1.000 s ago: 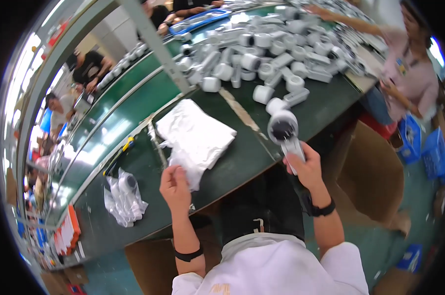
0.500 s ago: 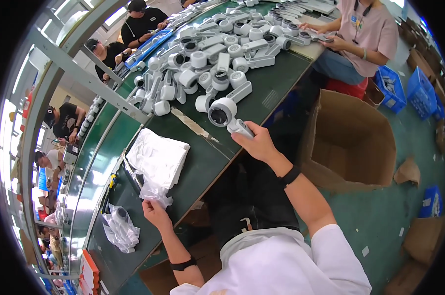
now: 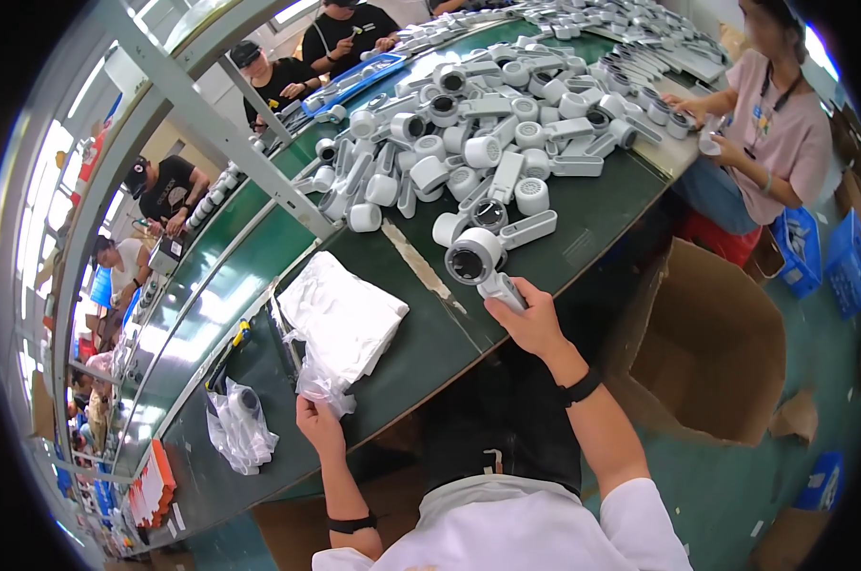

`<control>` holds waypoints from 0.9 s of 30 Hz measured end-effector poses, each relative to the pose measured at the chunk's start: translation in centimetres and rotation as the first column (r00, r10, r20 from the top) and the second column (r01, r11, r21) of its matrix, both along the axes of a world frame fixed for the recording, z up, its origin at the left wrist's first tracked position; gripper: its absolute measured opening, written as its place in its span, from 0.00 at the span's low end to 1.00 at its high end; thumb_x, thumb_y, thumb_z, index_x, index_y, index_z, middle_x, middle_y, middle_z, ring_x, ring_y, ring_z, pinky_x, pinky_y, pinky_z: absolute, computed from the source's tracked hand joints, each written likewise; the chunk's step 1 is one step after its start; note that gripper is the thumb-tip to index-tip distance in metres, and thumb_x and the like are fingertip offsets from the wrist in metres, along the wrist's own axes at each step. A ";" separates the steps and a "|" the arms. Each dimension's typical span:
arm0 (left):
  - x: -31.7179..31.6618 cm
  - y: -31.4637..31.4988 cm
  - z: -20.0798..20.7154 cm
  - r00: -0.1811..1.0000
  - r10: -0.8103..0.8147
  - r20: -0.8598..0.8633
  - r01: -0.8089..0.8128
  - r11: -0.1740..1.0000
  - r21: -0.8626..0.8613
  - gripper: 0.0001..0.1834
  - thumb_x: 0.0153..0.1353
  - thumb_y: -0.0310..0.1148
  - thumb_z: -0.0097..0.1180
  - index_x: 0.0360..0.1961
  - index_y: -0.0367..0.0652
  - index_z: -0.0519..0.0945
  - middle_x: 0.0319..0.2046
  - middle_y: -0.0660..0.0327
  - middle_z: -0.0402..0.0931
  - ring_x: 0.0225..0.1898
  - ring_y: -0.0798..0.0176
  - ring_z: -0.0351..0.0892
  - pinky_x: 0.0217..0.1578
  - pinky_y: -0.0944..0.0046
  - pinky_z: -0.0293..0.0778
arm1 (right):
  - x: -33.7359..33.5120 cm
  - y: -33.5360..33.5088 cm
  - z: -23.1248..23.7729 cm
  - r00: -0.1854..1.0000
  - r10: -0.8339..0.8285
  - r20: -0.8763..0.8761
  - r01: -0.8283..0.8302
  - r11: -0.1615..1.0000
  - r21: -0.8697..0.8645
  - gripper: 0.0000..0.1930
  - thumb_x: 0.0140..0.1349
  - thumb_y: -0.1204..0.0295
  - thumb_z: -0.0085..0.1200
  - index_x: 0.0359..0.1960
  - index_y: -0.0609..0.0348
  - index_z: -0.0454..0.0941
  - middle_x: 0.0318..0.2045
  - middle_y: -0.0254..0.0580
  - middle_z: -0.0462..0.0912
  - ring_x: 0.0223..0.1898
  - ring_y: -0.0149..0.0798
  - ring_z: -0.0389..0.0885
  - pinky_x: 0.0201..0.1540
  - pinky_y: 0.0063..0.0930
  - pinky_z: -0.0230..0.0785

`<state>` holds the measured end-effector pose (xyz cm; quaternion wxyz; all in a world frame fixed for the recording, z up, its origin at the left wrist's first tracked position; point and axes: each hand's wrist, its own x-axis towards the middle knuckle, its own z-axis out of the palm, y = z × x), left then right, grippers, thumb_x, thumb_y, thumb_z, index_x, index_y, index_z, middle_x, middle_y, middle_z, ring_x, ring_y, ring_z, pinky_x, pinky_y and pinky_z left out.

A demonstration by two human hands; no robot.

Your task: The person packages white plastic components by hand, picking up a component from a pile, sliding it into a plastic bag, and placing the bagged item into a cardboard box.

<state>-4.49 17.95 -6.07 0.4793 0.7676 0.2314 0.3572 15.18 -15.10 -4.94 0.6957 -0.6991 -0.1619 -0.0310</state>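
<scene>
My right hand (image 3: 535, 322) is closed round the grey handle of a white handheld fan (image 3: 475, 255), whose round head with a dark ring points away from me over the bench. My left hand (image 3: 320, 424) pinches the near edge of a clear plastic bag (image 3: 324, 383). That bag lies at the near end of a stack of flat white bags (image 3: 343, 312). Left of this hand, a bagged fan (image 3: 240, 426) lies on the bench, its shape showing through the film. A large heap of similar white fans (image 3: 483, 143) covers the bench beyond my right hand.
An open cardboard box (image 3: 702, 352) stands on the floor to the right. A co-worker in pink (image 3: 782, 124) sits at the bench's far right. A metal frame post (image 3: 231, 124) rises at the left. Black-and-yellow pliers or cutters (image 3: 238, 335) lie by the bench rail.
The view has shifted, so the bench sits farther right and lower. My right hand still grips the fan and my left still pinches the bag. The co-worker in pink has raised one hand.
</scene>
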 end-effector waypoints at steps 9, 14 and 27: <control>0.2 -1.1 0.7 1.000 0.027 -0.006 -0.026 1.000 0.010 0.07 0.67 0.26 0.49 0.40 0.33 0.76 0.34 0.65 0.76 0.36 0.73 0.72 0.39 0.71 0.69 | 0.5 0.2 -1.5 0.996 0.008 -0.088 0.001 0.994 0.109 0.13 0.60 0.69 0.63 0.43 0.63 0.78 0.26 0.29 0.79 0.24 0.21 0.73 0.26 0.19 0.66; 0.2 -1.4 1.1 0.999 0.034 0.007 -0.034 0.999 0.010 0.04 0.66 0.24 0.49 0.36 0.35 0.75 0.32 0.66 0.74 0.34 0.74 0.71 0.37 0.72 0.68 | 0.7 0.2 -1.6 0.995 -0.011 -0.101 0.021 0.995 0.098 0.12 0.59 0.69 0.63 0.41 0.63 0.79 0.27 0.29 0.80 0.24 0.21 0.74 0.27 0.19 0.67; -0.1 -1.0 0.7 0.999 0.032 0.005 -0.032 0.999 0.023 0.04 0.66 0.24 0.50 0.36 0.36 0.76 0.31 0.67 0.74 0.34 0.75 0.71 0.36 0.72 0.68 | 0.5 0.2 -0.1 0.980 0.020 -0.198 -0.006 0.997 0.072 0.11 0.60 0.70 0.62 0.40 0.64 0.78 0.26 0.30 0.79 0.23 0.22 0.75 0.26 0.19 0.67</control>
